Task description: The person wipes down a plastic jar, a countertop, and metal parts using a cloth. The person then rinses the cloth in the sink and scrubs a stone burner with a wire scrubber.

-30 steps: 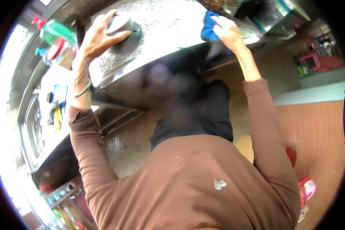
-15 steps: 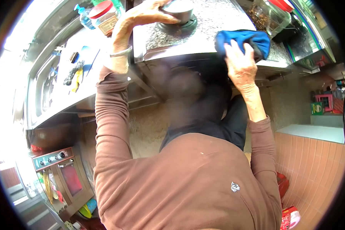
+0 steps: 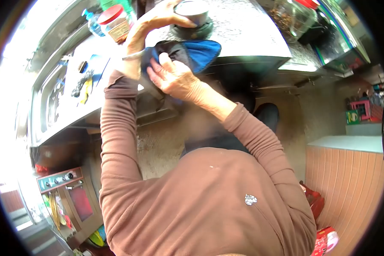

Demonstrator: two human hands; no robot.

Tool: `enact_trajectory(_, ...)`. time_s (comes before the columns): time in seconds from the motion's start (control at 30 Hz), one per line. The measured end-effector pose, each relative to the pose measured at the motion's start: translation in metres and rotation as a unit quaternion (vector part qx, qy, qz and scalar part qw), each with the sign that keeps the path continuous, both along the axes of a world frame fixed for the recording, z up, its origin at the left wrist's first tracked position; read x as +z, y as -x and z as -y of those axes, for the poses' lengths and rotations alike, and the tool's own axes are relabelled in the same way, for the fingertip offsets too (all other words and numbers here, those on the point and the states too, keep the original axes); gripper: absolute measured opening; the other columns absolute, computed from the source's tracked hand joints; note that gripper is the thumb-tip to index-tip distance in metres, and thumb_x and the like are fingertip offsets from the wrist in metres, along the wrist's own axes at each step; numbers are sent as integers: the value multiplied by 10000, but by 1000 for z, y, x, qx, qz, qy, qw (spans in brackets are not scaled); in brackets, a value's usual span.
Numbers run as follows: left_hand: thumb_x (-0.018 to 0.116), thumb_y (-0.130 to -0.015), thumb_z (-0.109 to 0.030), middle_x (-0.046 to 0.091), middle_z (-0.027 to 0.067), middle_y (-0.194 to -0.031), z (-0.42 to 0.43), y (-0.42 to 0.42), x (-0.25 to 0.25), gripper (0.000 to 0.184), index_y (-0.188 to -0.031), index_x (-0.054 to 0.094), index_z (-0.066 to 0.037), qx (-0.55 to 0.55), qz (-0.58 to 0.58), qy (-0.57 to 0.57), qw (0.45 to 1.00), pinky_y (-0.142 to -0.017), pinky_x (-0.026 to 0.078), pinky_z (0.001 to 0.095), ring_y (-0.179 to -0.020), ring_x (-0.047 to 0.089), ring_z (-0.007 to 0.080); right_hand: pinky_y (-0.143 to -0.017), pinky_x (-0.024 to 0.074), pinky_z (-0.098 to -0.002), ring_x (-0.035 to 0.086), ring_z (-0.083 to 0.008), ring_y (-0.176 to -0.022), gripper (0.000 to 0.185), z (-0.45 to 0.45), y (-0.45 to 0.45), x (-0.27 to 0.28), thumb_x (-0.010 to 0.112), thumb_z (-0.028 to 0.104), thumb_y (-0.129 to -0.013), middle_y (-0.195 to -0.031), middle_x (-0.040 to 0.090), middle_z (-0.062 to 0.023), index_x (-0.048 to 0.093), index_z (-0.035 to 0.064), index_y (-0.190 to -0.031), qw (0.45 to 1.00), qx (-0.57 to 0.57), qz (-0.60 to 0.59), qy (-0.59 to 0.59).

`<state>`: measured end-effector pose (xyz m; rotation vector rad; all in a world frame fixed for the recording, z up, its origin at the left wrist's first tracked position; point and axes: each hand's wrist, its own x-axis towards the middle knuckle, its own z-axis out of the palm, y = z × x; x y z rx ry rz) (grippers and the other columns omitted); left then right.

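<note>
the cloth (image 3: 205,52) has just come across from the right to the near left of the counter (image 3: 254,36), so both hands are now at the same end, close together. the right hand (image 3: 175,81) grasps it, fingers curled into the bunched dark part while the blue part fans out to the right, just on the near side of the cup (image 3: 192,12). the left hand (image 3: 158,16) is wrapped round the cup from the left, thumb along its near side; its other fingertips are hard to make out. the cup sits upright over a dark round base (image 3: 194,30) on the counter. its top looks pale, and i cannot tell what, if anything, is inside.

at far left, a red-lidded jar (image 3: 115,26) has something brown in it or on its label. beside it are a blue bottle (image 3: 94,25) and, partly cut off, a green one. at far right, a clear jar (image 3: 301,20) with a red lid lies near brown bits, whether inside or behind the jar i cannot tell.
</note>
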<state>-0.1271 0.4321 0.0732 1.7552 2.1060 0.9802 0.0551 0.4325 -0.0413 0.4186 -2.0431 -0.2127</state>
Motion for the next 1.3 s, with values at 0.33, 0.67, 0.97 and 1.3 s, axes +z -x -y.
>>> enact_trajectory(0.33,887,-614,-380,519,166,-1319,-3,-31,5,919,-1366,497,-26,25,-43,-85,995,-1082,396,390,-1272,496,301,-886,519,-368,602,-308,-972,303,-111,-103,18,629,99,-788,-1086,668,-43,707,149,-1076,982,-144,-20,121)
enact_trajectory(0.67,905,-551,-327,572,155,-1289,-5,-130,3,1011,-1408,471,-10,32,137,-134,981,-1043,442,361,-1202,545,264,-1003,483,-324,614,-191,-1108,444,-150,-143,69,574,9,-945,-1290,605,-77,503,41,-1382,638,346,-154,670)
enact_trajectory(0.97,816,-585,-183,578,114,-1305,-45,-197,-41,947,-1438,445,-5,-43,223,-166,960,-1028,445,322,-1187,558,219,-845,509,-295,642,-149,-937,301,-138,-143,69,683,174,-913,-1041,698,-68,656,23,-1171,696,122,-6,708)
enact_trajectory(1.3,840,-519,-321,464,272,-1391,-29,-215,-47,1056,-1420,422,37,-117,-45,-193,973,-1127,313,494,-1327,413,431,-730,496,-231,600,-84,-818,189,-214,-137,13,566,174,-990,-910,648,-3,668,15,-988,555,281,36,782)
